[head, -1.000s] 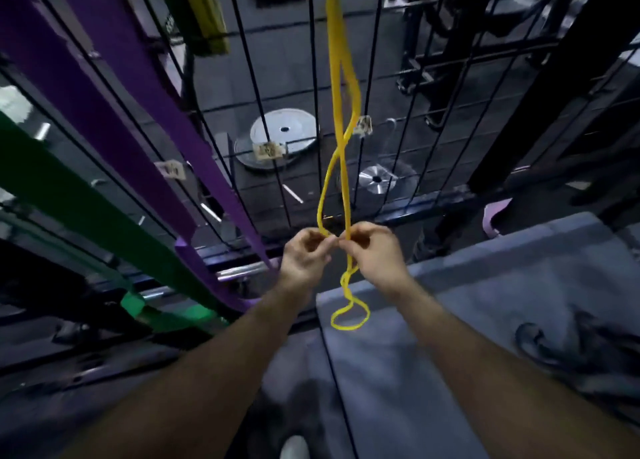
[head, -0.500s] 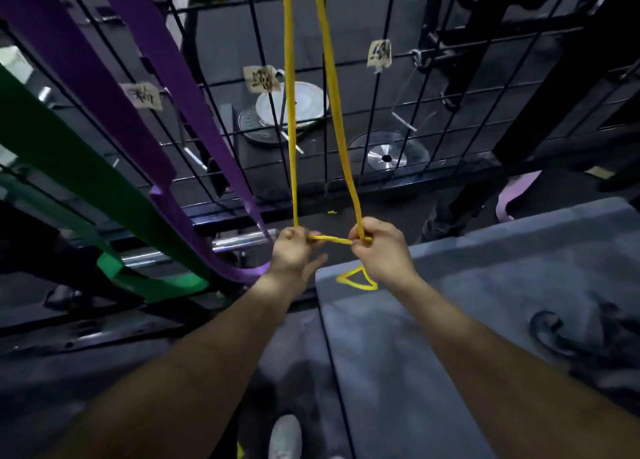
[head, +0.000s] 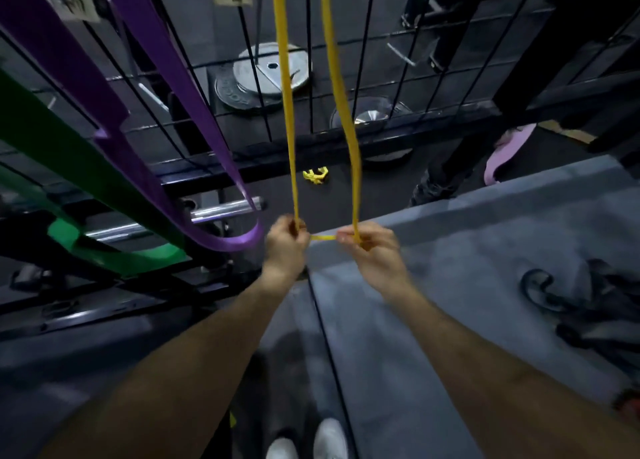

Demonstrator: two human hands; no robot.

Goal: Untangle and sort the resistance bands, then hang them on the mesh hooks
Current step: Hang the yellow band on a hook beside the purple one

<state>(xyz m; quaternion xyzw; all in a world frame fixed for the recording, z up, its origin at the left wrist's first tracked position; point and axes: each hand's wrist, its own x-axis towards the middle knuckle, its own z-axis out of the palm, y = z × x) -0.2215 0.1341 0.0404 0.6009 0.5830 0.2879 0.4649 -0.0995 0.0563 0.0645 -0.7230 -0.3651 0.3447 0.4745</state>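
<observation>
The left hand and right hand are moving apart, pulling the bottom of the yellow band into a short flat stretch between them. The twist higher up is gone, so its two strands are now hanging separately. The small loop that was dangling below the hands is no longer showing.
</observation>
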